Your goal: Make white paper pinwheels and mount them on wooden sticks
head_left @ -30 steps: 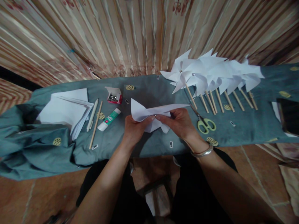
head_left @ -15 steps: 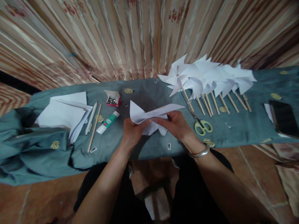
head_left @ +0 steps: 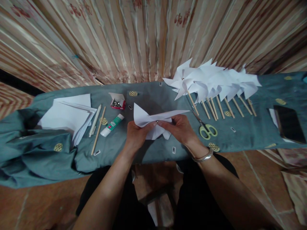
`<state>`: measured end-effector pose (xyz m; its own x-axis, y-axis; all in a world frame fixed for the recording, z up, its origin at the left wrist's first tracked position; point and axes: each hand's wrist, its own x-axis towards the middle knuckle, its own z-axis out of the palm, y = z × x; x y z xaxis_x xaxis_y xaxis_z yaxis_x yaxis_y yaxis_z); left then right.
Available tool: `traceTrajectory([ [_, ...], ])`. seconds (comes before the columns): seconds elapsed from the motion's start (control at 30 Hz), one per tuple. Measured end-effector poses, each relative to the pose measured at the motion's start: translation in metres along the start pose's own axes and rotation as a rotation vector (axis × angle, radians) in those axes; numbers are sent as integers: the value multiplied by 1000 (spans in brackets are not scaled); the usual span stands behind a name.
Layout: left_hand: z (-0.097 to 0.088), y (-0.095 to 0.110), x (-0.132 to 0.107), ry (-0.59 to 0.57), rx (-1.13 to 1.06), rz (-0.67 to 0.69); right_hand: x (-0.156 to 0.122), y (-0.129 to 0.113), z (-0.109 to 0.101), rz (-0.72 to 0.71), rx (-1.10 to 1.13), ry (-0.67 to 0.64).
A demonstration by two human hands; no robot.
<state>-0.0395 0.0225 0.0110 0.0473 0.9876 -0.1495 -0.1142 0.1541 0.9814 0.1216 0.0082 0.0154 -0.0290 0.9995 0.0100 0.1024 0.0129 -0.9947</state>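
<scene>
Both hands hold a white folded paper pinwheel just above the blue-grey cloth. My left hand pinches its centre from the left, fingers closed. My right hand, a silver bangle on its wrist, pinches the same centre from the right, where a small metal pin glints. Paper flaps stick out to the upper left and right of the fingers.
Finished white pinwheels on wooden sticks lie at the back right, green-handled scissors beside my right hand. To the left lie a glue tube, a red pin box, a loose stick, a pen and stacked paper. A dark phone rests far right.
The hands and the pinwheel keep nearly the same hold; the fingers have closed in slightly on the centre. The camera has shifted a little.
</scene>
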Motion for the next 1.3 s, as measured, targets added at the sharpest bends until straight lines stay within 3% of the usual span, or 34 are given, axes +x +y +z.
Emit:
traceTrajectory([
  [1.3, -2, -2, 2, -10, 67, -11, 1, 3, 1, 31, -93, 26],
])
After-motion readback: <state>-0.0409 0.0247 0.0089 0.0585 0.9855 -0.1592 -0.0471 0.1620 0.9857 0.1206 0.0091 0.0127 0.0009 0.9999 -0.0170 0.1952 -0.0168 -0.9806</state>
